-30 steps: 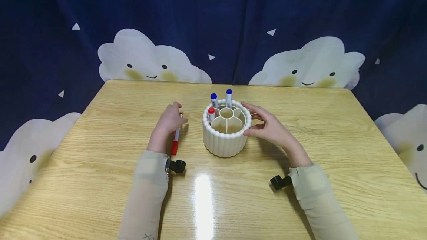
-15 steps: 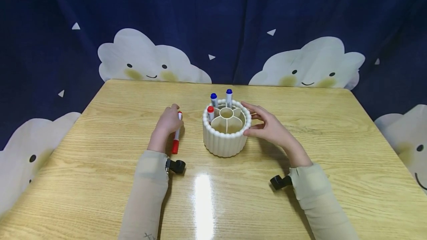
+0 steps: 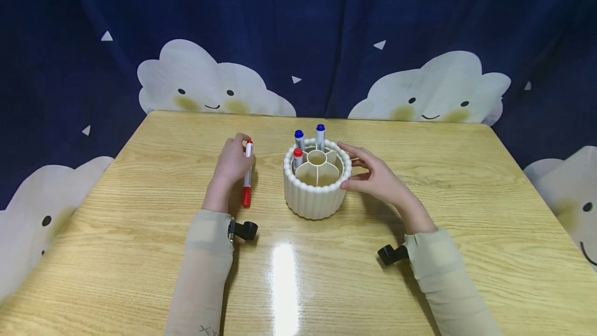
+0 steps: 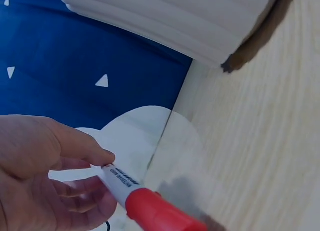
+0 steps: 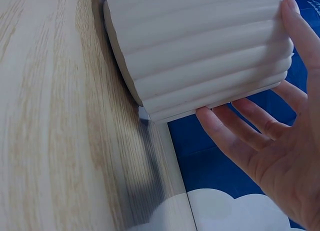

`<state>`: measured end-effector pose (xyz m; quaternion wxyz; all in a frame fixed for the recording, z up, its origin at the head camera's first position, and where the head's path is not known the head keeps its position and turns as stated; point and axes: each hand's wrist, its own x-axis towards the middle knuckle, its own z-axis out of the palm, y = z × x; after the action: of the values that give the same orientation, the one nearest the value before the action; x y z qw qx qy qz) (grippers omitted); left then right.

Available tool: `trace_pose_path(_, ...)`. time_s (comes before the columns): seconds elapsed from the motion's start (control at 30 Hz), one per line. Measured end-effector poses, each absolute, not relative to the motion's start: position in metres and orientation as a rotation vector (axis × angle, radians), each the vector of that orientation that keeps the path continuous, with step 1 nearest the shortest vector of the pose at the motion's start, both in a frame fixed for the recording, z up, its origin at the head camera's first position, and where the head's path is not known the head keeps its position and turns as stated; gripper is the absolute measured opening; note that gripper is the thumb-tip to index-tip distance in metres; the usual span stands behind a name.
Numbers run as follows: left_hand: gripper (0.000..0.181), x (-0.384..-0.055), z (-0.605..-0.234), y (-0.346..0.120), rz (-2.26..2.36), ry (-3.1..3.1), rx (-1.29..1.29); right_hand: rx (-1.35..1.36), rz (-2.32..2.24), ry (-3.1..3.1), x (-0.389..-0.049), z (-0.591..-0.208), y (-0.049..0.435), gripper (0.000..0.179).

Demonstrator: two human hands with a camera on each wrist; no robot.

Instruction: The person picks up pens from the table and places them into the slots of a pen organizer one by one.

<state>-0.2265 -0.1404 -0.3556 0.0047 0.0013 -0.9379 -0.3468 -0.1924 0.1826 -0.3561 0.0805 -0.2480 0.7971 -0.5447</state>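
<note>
My left hand (image 3: 231,161) pinches a red marker (image 3: 247,178) between thumb and fingers. Its white barrel slants, with the red cap toward me; in the left wrist view the cap (image 4: 160,211) points down to the lower right. To the right stands a cream, ribbed pen holder (image 3: 314,204) with a beaded rim and divided compartments. Two blue-capped markers (image 3: 320,138) stand at its back, and a red-capped marker (image 3: 297,158) at its left. My right hand (image 3: 373,172) holds the holder's right side, thumb at the near rim and fingers around the far side (image 5: 280,136).
The pen holder stands on a light wooden table (image 3: 140,211). Behind the table's far edge hangs a dark blue curtain (image 3: 322,40) with smiling clouds and white triangles. Black wrist cameras (image 3: 245,231) stick out from both sleeves.
My left hand has closed on the red marker and moved it slightly away from me, its far end tipping up. The red-capped marker in the holder has shifted slightly. My right hand stays put.
</note>
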Motion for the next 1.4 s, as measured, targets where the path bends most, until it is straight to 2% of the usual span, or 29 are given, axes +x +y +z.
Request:
trace_pose_path(0.4, 0.047, -0.219, -0.335, -0.137, -1.196, -2.765, 0.018, -0.757, -1.629, 2.386, -0.193, -0.356, 0.182, 0.078)
trace_pose_path(1.4, 0.044, -0.192, -0.278, -0.107, -1.121, -2.431, -0.199, -0.755, -1.629, 2.388, -0.192, -0.356, 0.182, 0.078)
